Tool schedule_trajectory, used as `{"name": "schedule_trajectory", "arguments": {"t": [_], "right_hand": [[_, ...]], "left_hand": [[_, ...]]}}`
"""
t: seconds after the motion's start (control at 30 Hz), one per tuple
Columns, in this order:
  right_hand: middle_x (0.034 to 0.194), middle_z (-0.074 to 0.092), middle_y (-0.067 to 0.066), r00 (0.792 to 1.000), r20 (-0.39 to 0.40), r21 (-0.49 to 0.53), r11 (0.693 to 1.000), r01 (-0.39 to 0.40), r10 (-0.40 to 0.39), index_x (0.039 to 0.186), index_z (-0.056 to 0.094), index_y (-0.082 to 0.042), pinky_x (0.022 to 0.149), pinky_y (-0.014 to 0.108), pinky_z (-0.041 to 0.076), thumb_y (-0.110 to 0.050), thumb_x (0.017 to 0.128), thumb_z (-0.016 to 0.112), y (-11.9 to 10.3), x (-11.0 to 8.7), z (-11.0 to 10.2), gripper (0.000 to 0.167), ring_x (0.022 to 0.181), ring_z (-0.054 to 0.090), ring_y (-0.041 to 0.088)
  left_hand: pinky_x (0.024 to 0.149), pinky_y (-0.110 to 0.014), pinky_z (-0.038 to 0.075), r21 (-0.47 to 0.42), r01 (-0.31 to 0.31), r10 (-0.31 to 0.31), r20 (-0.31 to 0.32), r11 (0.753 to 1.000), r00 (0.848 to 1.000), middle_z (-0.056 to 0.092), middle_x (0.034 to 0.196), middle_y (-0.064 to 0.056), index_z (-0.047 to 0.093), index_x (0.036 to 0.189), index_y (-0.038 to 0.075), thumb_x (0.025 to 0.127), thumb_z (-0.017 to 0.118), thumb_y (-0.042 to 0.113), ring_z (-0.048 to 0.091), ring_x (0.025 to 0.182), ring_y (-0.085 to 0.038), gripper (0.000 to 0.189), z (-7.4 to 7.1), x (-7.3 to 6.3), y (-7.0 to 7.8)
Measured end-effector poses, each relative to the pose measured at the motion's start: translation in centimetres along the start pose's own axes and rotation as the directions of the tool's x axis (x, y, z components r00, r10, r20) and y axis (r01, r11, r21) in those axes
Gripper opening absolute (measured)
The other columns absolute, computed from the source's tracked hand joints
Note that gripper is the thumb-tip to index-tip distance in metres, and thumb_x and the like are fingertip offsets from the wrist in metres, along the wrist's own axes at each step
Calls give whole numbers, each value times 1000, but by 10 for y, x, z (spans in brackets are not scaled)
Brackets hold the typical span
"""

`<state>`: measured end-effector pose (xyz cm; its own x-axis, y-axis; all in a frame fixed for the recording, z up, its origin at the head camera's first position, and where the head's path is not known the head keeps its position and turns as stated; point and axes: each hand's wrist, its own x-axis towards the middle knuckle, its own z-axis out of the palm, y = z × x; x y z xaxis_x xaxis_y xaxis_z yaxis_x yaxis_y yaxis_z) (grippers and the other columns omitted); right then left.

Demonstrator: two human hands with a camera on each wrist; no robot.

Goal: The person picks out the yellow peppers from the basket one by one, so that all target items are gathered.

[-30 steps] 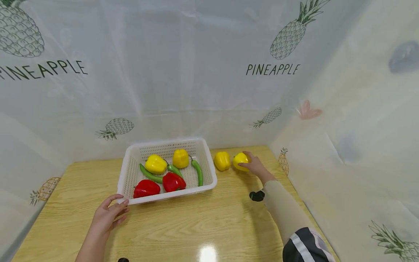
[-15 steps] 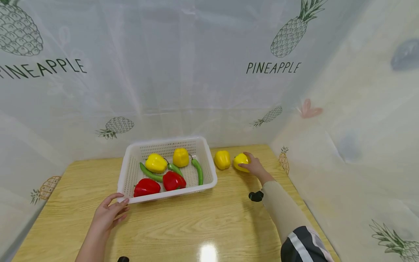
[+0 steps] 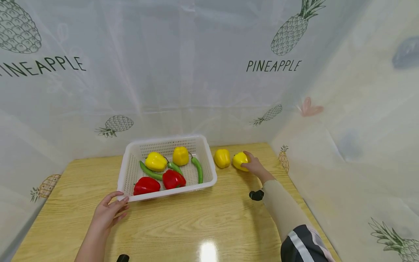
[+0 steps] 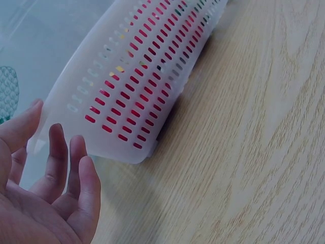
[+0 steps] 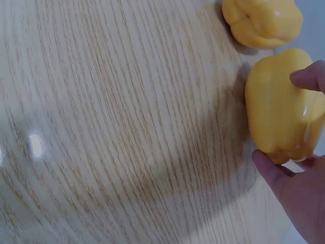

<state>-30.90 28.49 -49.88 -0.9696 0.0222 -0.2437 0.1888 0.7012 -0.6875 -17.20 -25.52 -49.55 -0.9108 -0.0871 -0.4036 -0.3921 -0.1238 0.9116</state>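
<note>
At its near-left corner, a white plastic basket (image 3: 209, 165) has its rim held by my left hand (image 3: 106, 214); in the left wrist view the fingertips (image 4: 57, 132) lie right at the corner. Inside are two red bell peppers (image 3: 146, 186), two yellow bell peppers (image 3: 156, 162) and three green chili peppers (image 3: 197, 169). To the right of the basket, my right hand (image 3: 255, 168) grips a yellow bell pepper (image 5: 277, 107) from its right side, fingers and thumb spread around it. Another yellow bell pepper (image 3: 222, 158) sits between that one and the basket.
The wooden table (image 3: 176, 225) reaches back to a pineapple-print curtain (image 3: 196, 91), which also runs along both sides. A black object (image 3: 256, 195) shows beside the right wrist, and another black piece (image 3: 123, 258) at the bottom edge near the left forearm.
The right hand's lower digit has shifted slightly on the yellow bell pepper, which has turned a little. The head view has tilted slightly; the left hand stays at the basket corner.
</note>
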Motion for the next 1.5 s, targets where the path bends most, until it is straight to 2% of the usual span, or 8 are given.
{"name": "schedule_trajectory", "arguments": {"t": [0.17,0.27,0.5,0.83,1.0,1.13,1.23,1.5], "right_hand": [[154,13,31,1000,15,29,1000,-4,3,155,17,-15,107,62,24,-20,92,56,1,-3,-1,74,141,12,47],[154,15,30,1000,19,45,999,6,-7,155,17,-14,108,61,24,-21,94,58,6,-2,-2,75,140,15,47],[156,17,26,999,29,116,993,9,-12,156,16,-15,96,49,43,-22,96,60,13,1,-1,75,129,36,41],[153,21,30,999,-1,113,993,-33,33,155,15,-11,85,45,52,-25,98,60,12,1,1,74,121,45,42],[154,21,28,999,-11,123,991,-42,44,156,14,-12,91,48,49,-28,98,61,10,2,3,76,128,40,42],[155,20,27,999,-27,103,994,-35,38,155,13,-12,106,55,34,-31,98,61,9,8,6,77,138,28,44],[156,20,26,998,-44,83,996,-34,38,155,13,-12,111,56,23,-32,97,61,9,13,8,78,140,22,44],[155,21,27,996,-72,111,993,-44,52,154,11,-11,112,56,22,-31,97,61,6,17,14,78,140,23,43]], "left_hand": [[74,-29,56,-2,-10,10,5,1000,1000,71,83,10,59,103,31,92,71,20,67,79,-9,20,0,0,0],[73,-28,56,-1,-14,14,8,1000,1000,71,83,11,58,105,30,92,70,19,67,79,-9,21,0,0,0],[74,-28,56,0,-9,9,6,1000,1000,71,83,11,57,107,29,92,70,20,68,78,-9,22,0,0,0],[76,-30,56,19,-11,11,-1,1000,1000,70,84,11,57,107,30,91,72,22,68,79,-10,23,0,1,-3],[75,-29,56,11,-10,10,-3,1000,1000,71,83,11,56,108,29,91,71,21,68,79,-10,24,0,1,-3],[75,-29,56,4,-3,3,-6,1000,1000,70,83,10,56,109,28,91,72,21,68,79,-9,25,0,2,-3],[75,-29,57,2,3,-3,-7,1000,1000,70,82,11,55,109,28,91,72,22,68,78,-9,26,0,3,-3],[74,-29,57,-5,9,-9,-10,1000,1000,70,81,10,54,112,26,91,72,21,68,79,-10,27,-1,6,-4]]}}
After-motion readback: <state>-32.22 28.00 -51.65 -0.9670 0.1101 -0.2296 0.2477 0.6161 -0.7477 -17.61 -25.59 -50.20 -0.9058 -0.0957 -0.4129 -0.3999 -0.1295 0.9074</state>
